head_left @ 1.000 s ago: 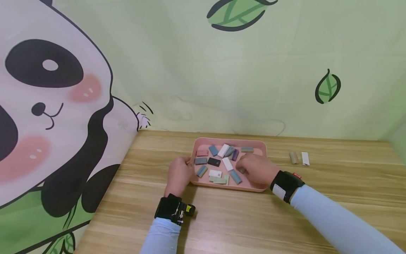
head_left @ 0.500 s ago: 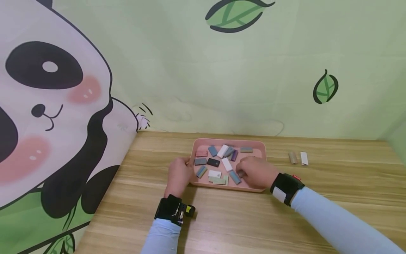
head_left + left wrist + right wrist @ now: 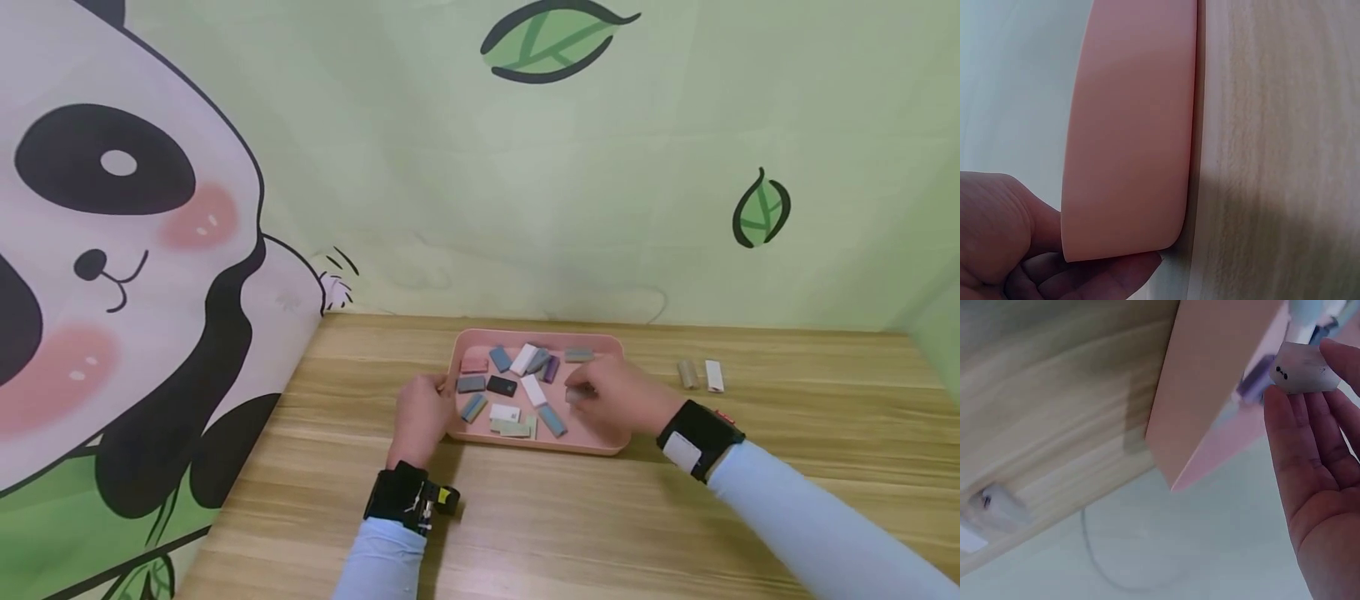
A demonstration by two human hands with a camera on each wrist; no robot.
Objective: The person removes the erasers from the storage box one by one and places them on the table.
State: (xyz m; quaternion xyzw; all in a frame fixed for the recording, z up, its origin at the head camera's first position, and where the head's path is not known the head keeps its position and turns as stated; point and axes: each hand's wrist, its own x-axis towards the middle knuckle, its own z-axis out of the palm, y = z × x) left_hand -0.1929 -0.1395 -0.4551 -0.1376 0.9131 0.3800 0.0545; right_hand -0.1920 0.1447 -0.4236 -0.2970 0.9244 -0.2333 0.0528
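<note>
A shallow pink tray point(image 3: 540, 447) holds several small block erasers in blue, white, black, purple, pink and pale green. My left hand point(image 3: 422, 412) grips the tray's left end, its fingers under the wall's outer corner in the left wrist view, where the tray wall point(image 3: 1132, 137) fills the middle. Over the tray's right part, my right hand point(image 3: 626, 396) pinches a pale, angular eraser point(image 3: 1304, 372) with dark specks between thumb and fingertips. Beneath that hand, part of the tray floor is hidden. A purple eraser point(image 3: 1256, 380) lies just behind the held one in the right wrist view.
On the wooden table point(image 3: 540, 533), right of the tray, a beige eraser point(image 3: 687, 374) and a white eraser point(image 3: 714, 376) lie side by side. A green printed backdrop point(image 3: 420, 167) with a panda and leaves rises along the table's back edge.
My right hand has lifted a little and turned, and the pale eraser now shows at its fingertips. The left hand keeps its grip on the tray. The view has shifted slightly.
</note>
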